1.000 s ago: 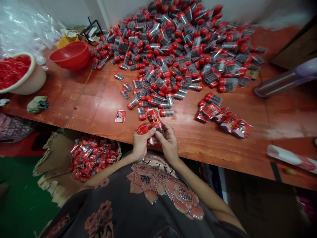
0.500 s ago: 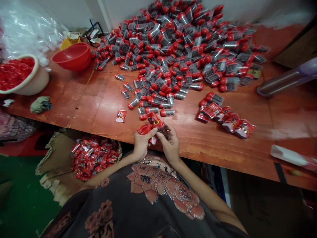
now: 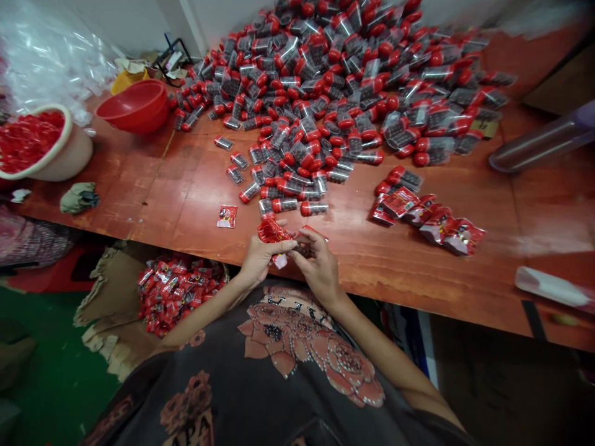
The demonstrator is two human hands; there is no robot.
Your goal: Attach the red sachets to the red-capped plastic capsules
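My left hand (image 3: 264,260) pinches a bunch of shiny red foil packets (image 3: 273,232) over the table's front edge. My right hand (image 3: 318,267) grips the far side of the same bunch, with a thin red edge and a dark capsule bottle showing past its fingers. Close beyond my hands lie loose clear bottles with red caps (image 3: 314,208), part of a big heap (image 3: 325,80). A flat red sachet (image 3: 227,216) lies to the left, and a row of filled red packets (image 3: 427,217) lies to the right.
The red wooden table (image 3: 139,207) ends just before my body. Below it, a torn cardboard box (image 3: 109,291) holds red packets (image 3: 179,291). A red bowl (image 3: 132,106), a cream basin of red caps (image 3: 37,145) and clear plastic bags (image 3: 46,62) stand far left.
The red packet that stood upright between my hands has dropped lower and lies flatter. My hands have spread slightly apart, and the whole view has shifted a little.
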